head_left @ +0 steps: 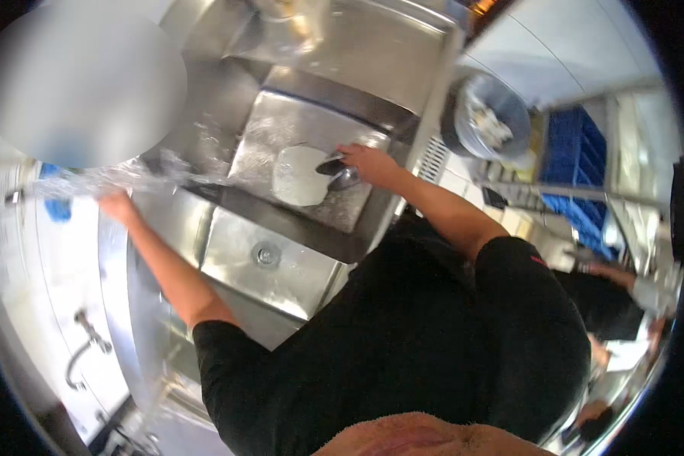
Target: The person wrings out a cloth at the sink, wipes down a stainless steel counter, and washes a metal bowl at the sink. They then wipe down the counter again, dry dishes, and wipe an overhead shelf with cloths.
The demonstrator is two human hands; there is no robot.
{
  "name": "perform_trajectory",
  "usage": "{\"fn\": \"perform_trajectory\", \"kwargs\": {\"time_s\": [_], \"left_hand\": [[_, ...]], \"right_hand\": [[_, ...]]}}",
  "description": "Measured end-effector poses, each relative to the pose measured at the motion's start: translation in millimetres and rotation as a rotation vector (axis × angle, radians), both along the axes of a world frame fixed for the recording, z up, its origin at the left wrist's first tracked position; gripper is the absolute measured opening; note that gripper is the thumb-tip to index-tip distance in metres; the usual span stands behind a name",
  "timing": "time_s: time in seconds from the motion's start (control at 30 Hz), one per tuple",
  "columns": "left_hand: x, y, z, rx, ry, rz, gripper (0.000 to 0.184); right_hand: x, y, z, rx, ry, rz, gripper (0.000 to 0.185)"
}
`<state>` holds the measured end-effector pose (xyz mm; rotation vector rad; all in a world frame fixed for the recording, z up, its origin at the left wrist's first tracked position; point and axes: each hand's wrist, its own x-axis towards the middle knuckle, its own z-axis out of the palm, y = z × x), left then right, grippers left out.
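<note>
While left point(116, 204) touches film point(148, 172), right point(368, 163) holds metalware point(343, 180)

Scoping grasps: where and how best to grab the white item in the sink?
Likely grip the white item by its rounded edge opposite the right hand, from above on that side: that edge is exposed, while shiny pieces crowd the other. Depth is unclear.

one wide, round-edged head view looks steeply down over the wearer's black shirt point(403, 334), lower centre, onto near metal sinks point(304, 277), upper centre.
</note>
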<state>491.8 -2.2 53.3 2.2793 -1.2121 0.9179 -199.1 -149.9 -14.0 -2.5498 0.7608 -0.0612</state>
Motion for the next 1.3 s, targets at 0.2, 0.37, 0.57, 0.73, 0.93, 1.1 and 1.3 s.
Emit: {"fn": "perform_trajectory", "kwargs": {"time_s": [0.2,0.37,0.57,0.73,0.93,1.1,1.3], "left_hand": [[-4.3,-46.0,40.8,0.164,0.251,-0.077,0.049],[88.2,-45.0,11.9,0.279,0.678,-0.246,0.07],[-116.6,-56.2,-33.0,0.695,-0.271,0.175,0.05],[-361.4,-57.6,-99.8,0.228,0.838,-0.629,0.06],[-674.6,-36.6,-32.0,0.294,1.608,-0.856,0.044],[-827.8,-22.6,-18.4,0.717,2.033,-1.15,0.057],[-940.8,31.5,-25.1,0.846,1.958,-1.212,0.043]], "right_hand": [[-91.4,-4.6,88.3,-0.12,-0.277,-0.388,0.038],[-137.9,10.6,99.9,-0.22,-0.512,-0.408,0.045],[-164.9,37.6,95.2,-0.277,-0.561,-0.423,0.034],[-192.1,58.3,85.4,-0.127,-0.756,-0.572,0.04],[-269.1,108.3,58.2,0.438,-0.708,-1.392,0.028],[-347.1,192.7,47.1,0.533,-0.84,-1.421,0.02],[-426.0,283.2,39.1,0.358,-1.325,-1.608,0.038]]}}
